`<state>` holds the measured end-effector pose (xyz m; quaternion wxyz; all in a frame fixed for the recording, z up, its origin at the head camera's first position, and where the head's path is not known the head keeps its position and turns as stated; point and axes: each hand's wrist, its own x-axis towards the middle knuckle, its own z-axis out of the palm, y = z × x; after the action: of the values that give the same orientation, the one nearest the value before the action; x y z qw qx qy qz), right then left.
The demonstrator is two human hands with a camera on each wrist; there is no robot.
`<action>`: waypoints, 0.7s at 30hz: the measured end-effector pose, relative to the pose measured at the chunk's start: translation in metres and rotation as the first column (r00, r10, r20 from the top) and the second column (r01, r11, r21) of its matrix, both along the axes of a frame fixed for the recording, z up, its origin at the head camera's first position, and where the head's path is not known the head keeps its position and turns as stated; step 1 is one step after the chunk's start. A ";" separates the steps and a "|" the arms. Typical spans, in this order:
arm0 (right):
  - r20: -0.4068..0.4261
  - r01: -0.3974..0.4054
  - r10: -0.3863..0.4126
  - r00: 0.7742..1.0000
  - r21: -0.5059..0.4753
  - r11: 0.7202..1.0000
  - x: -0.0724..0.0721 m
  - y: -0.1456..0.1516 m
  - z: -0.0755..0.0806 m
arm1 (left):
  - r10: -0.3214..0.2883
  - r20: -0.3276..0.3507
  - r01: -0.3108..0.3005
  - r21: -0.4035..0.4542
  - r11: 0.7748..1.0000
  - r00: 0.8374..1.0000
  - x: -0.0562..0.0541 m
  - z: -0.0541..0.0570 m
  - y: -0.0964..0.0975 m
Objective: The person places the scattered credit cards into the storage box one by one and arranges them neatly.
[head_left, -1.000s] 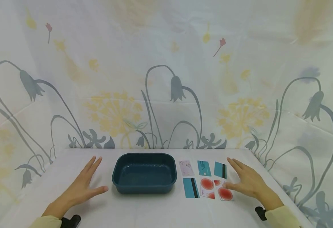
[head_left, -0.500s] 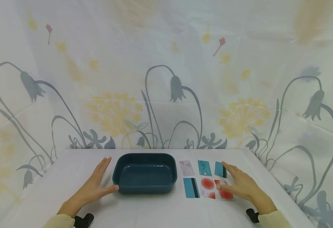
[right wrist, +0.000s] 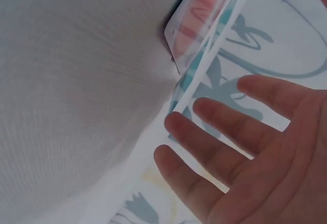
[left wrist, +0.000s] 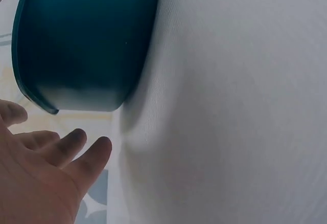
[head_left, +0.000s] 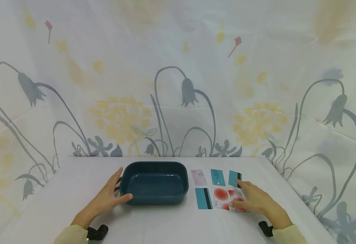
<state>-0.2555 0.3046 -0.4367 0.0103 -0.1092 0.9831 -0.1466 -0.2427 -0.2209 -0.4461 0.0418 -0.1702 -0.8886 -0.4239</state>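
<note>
A dark teal rectangular tub [head_left: 155, 200] stands upright on the white table. My left hand [head_left: 106, 196] is at the tub's left end, thumb near the front corner and fingers spread. In the left wrist view those fingers [left wrist: 92, 162] are apart from the tub's wall [left wrist: 87, 45]. My right hand [head_left: 255, 198] hovers by the right-hand cards with fingers extended, holding nothing. It partly covers a red-patterned card [head_left: 241, 209] and the corner of a blue black-striped card [head_left: 233, 178]. Beside them lie another red-patterned card [head_left: 220, 194] and a blue VIP card [head_left: 217, 177].
Further left in the two rows of cards are a pale pink floral card [head_left: 198, 177] and a second blue striped card [head_left: 201, 198]. A flower-printed curtain [head_left: 178, 84] hangs behind the table [head_left: 153, 225]. Each wrist wears a black device [head_left: 98, 232].
My left hand has moved right, up to the tub's left end. My right hand has moved left and slightly down over the right-hand cards. Tub and cards have stayed in place.
</note>
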 end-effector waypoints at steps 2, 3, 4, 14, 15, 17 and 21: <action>0.006 0.005 -0.005 1.000 -0.004 1.000 0.001 0.000 0.000 | 0.006 0.026 -0.006 -0.008 1.000 1.000 0.000 0.001 0.001; 0.009 0.006 -0.006 1.000 -0.004 1.000 0.001 0.000 0.001 | 0.011 0.040 -0.011 -0.013 1.000 0.999 -0.001 0.000 0.002; 0.012 0.006 -0.005 1.000 -0.006 1.000 0.002 0.000 0.000 | 0.016 0.052 -0.015 -0.018 1.000 0.999 -0.001 0.000 0.002; 0.035 0.007 -0.008 0.999 0.009 1.000 0.005 -0.003 -0.004 | 0.027 0.150 -0.025 -0.011 1.000 0.988 -0.002 -0.004 0.003; 0.034 0.001 -0.002 0.999 0.013 1.000 0.005 -0.003 -0.004 | 0.029 0.153 -0.027 -0.010 1.000 0.988 -0.002 -0.004 0.003; 0.034 0.001 -0.001 0.999 0.023 1.000 0.005 -0.003 -0.005 | 0.031 0.158 -0.030 -0.011 0.999 0.987 -0.001 -0.004 0.003; 0.025 0.004 -0.005 1.000 0.043 0.999 0.006 -0.003 -0.005 | 0.035 0.150 -0.033 -0.021 0.999 0.988 -0.001 -0.004 0.004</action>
<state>-0.2499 0.3013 -0.4419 0.0247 -0.1051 0.9860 -0.1270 -0.2440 -0.2171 -0.4499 -0.0196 -0.1231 -0.8959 -0.4264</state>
